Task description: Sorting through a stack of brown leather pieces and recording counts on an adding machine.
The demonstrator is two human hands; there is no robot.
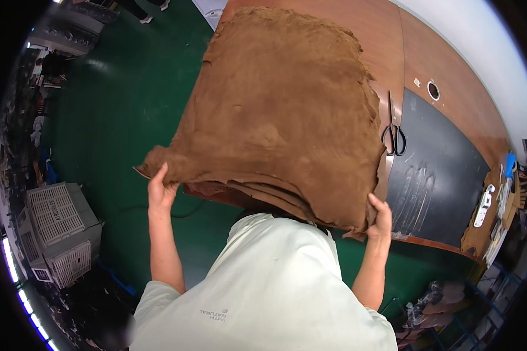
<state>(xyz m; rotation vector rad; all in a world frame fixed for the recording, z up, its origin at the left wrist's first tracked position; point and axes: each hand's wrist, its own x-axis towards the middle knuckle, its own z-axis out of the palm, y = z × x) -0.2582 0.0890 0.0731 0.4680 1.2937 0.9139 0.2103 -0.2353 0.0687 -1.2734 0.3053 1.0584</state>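
A stack of brown leather hides (281, 99) with ragged edges covers the near part of the table, its layers showing along the front edge. My left hand (161, 190) grips the near left corner of the top hide, which sticks out past the table's edge over the floor. At the near right corner, my right hand (379, 215) pinches the hide's edge between thumb and fingers. Between the two hands the front edge sags and lies close to my body. The fingers under the leather are partly hidden on both sides.
Black-handled scissors (394, 131) lie right of the hides on the brown table (386, 41), beside a dark mat (433, 175). A white power strip (484, 206) rests at the far right. A grey air cooler (61, 228) stands on the green floor (117, 117) at left.
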